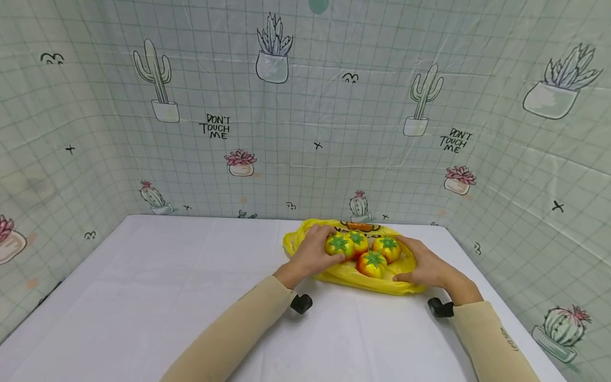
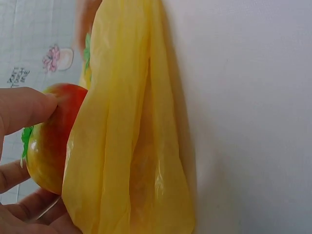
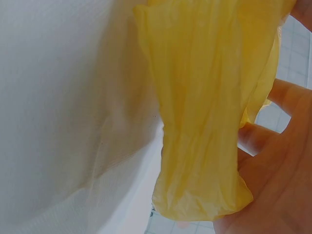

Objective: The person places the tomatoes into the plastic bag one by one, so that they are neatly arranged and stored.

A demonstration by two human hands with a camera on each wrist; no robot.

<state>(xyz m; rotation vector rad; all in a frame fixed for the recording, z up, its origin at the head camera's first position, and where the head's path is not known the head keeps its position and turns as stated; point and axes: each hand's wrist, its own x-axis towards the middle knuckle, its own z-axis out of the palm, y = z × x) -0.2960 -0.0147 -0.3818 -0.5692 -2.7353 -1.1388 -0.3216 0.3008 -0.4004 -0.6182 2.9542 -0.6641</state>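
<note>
A yellow plastic bag lies on the white table with its mouth upward and spread. Several yellow-red tomatoes with green leafy tops show in it. My left hand grips the leftmost tomato, its thumb pressed on the red skin in the left wrist view. Close by are a second tomato, a front tomato and a right tomato. At the bag's right side my right hand is spread, thumb and fingers apart. Its fingers touch the yellow plastic, which partly hides them.
The white table stretches left and toward me. Behind it and at both sides hangs a grid-patterned cloth with cactus prints. Black wrist mounts show under both wrists. An orange print marks the bag's far side.
</note>
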